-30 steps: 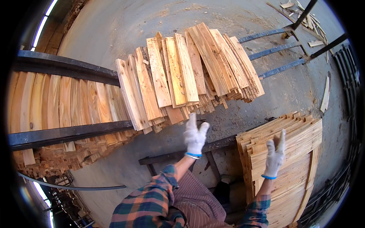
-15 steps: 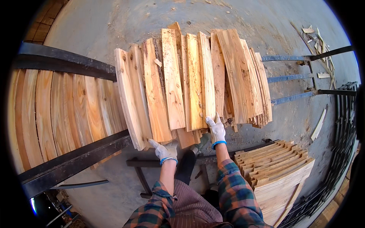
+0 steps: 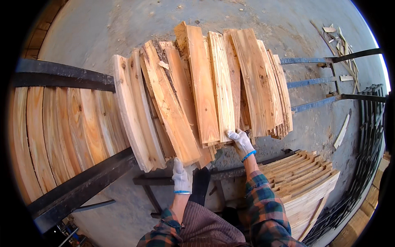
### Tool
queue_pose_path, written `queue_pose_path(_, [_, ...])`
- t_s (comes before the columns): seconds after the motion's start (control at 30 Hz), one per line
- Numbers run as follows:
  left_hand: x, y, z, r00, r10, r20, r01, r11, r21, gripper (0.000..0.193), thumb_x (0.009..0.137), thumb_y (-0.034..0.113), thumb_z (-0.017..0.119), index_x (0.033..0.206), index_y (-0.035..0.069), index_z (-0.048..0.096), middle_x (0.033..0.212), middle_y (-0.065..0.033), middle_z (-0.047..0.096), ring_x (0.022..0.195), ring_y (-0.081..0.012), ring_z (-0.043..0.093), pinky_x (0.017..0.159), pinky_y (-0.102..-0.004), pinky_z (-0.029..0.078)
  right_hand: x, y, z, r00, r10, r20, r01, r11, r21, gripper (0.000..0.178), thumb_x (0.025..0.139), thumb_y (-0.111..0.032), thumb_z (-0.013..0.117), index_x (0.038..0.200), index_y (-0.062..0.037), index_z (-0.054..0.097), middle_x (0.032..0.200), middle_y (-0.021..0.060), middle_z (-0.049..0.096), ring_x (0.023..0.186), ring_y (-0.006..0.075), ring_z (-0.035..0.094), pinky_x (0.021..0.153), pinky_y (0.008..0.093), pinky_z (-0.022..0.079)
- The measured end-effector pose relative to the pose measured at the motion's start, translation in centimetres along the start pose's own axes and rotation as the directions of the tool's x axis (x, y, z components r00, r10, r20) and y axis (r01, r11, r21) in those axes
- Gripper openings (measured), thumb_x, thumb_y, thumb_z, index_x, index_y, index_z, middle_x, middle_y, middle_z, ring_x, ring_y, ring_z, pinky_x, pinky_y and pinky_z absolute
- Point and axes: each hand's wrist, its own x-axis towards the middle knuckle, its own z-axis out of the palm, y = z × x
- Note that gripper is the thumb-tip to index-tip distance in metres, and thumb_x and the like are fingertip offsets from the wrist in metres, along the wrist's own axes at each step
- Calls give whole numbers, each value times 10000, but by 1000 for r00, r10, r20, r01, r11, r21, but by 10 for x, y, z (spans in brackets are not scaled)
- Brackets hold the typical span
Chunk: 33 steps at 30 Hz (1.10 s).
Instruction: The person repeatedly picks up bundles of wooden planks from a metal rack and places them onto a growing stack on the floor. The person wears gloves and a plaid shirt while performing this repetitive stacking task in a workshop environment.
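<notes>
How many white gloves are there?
2: one on the left hand, at the near end of a slanted wooden board, and one on the right hand, by a paler board's near end. Some fingers are hidden.

The boards (image 3: 203,90) are tan, gloves (image 3: 181,178) white, sleeves (image 3: 266,201) multicoloured plaid.

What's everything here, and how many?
Loose planks: many, light brown, centre pile
Wood chip: one, pale, on pile
Plank row: one, brown, left
Beams: two, black, left
Rails: three, blue, right of pile
Stacked planks: many, pale, lower right
Wood scraps: several, pale, upper right
Metal bars: many, dark, far right
Metal stand: one, dark, lower centre
Floor: one, grey, underneath
Striped apron: one, maroon, bottom
Plaid sleeves: two, multicoloured, bottom
Left hand: one, gloved white, at plank end
Right hand: one, gloved white, at plank end
</notes>
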Motion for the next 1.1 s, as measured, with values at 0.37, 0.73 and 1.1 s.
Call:
queue_pose_path(0.37, [16,54,31,993,-26,112,4,980,197,620,891,381,691,1315,-22,485,1209,-105,567,1074,-203,580,961,-340,468,6,-21,22,995,12,-101,-55,897,-439,823,759,-600,729,1242,49,582,1092,213,682,1020,312,652,883,400,501])
queue_pose_path(0.73, [-54,68,79,978,207,-5,-132,639,758,679,896,551,628,1142,-77,551,999,-195,604,916,-264,604,814,-364,478,-14,9,14,995,-95,-8,91,971,-221,746,810,-502,741,1254,69,559,1052,153,680,946,192,645,834,331,509])
queue_pose_path(1.1, [-16,95,33,994,12,112,-81,764,640,772,877,382,711,1465,22,363,1280,-149,564,1165,-249,567,1012,-377,468,-44,82,8,960,176,218,-209,968,139,699,828,-499,733,1182,86,587,1038,129,682,889,170,664,791,326,539])
